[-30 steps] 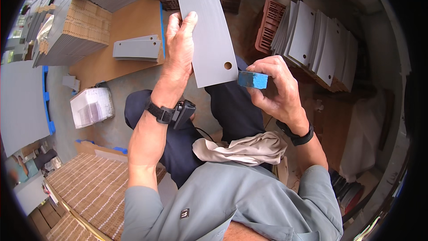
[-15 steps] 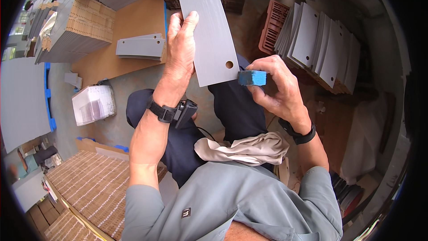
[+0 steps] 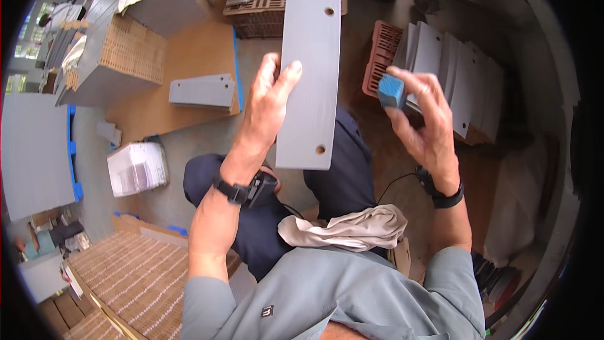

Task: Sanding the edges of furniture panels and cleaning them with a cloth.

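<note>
Now, the panel (image 3: 308, 82) is held above the right leg (image 3: 343, 176), its left edge clamped by the left hand (image 3: 269, 99). The blue block (image 3: 391, 91), pinched in the right hand (image 3: 433, 113), has been drawn away from the panel's near right corner, leaving that edge untouched.

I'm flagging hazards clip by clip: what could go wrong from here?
1. The left hand grips the two-holed grey panel only along its left edge, so the panel might twist or slip.
2. The right hand pinches the blue rectangular block between thumb and fingers, so it could drop.
3. In this view, the right hand overlaps the row of grey panels; it might knock them if close, though depth is unclear.
</note>
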A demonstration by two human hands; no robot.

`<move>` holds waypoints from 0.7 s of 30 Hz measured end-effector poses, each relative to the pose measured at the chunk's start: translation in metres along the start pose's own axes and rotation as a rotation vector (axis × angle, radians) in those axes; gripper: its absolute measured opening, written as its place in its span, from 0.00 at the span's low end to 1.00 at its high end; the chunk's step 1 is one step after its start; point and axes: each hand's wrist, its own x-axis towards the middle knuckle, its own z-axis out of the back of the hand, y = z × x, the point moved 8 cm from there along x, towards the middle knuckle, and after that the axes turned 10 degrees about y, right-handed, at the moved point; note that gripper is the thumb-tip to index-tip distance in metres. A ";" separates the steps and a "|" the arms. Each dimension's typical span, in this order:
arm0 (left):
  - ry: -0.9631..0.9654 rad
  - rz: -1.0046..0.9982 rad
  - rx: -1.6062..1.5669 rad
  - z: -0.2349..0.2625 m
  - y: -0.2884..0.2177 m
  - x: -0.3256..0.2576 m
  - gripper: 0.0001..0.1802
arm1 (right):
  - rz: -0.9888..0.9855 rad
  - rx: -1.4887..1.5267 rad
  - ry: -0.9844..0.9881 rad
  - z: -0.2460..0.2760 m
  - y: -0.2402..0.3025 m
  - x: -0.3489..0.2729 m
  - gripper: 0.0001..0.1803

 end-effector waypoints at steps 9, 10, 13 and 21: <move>0.308 0.095 0.152 -0.032 0.001 -0.020 0.12 | 0.323 -0.409 -0.050 0.039 -0.016 0.081 0.23; 0.317 0.094 0.148 -0.033 0.001 -0.021 0.12 | 0.317 -0.417 -0.051 0.041 -0.022 0.088 0.23; 0.368 0.137 0.159 -0.035 0.002 -0.023 0.12 | 0.418 -0.491 0.009 0.028 -0.026 0.096 0.26; 0.413 0.220 0.053 -0.037 0.003 -0.027 0.15 | 0.472 -0.478 0.072 0.005 -0.045 0.105 0.22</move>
